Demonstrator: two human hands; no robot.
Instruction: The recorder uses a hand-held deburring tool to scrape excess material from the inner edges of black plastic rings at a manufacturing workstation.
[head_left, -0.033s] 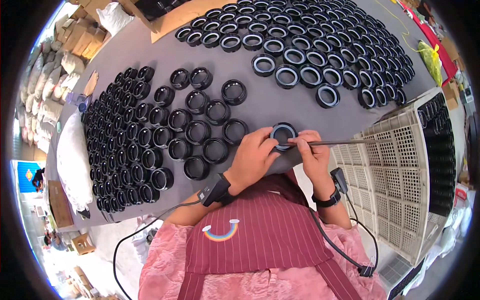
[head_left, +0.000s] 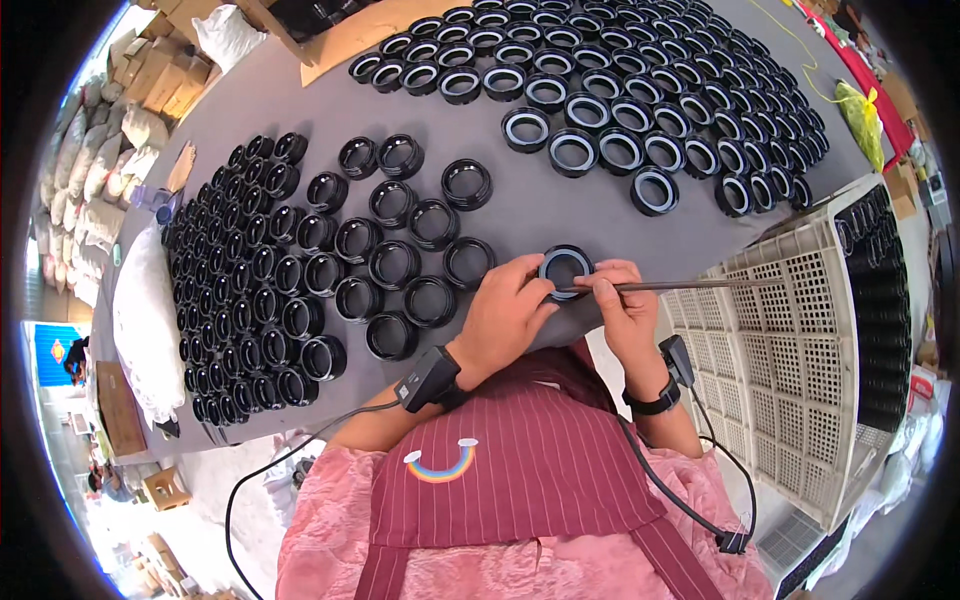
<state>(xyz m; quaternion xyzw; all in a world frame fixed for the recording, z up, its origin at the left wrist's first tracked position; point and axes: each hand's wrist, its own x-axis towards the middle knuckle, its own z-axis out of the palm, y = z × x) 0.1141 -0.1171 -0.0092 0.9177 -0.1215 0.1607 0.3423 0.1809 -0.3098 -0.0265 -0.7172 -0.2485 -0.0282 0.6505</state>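
Two hands meet at one black ring (head_left: 565, 268) near the grey tabletop's (head_left: 560, 215) front edge: left hand (head_left: 508, 315) fingers clamp its rim, right hand (head_left: 622, 305) pinches a thin rod (head_left: 690, 286). Ring looks light, rigid; best gripped by its rim.

Pink sleeves, striped maroon apron (head_left: 540, 470), black wristbands (head_left: 432, 378).

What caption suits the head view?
Left hand steadies a black ring while right hand works it with a thin rod, grey table covered in rings.
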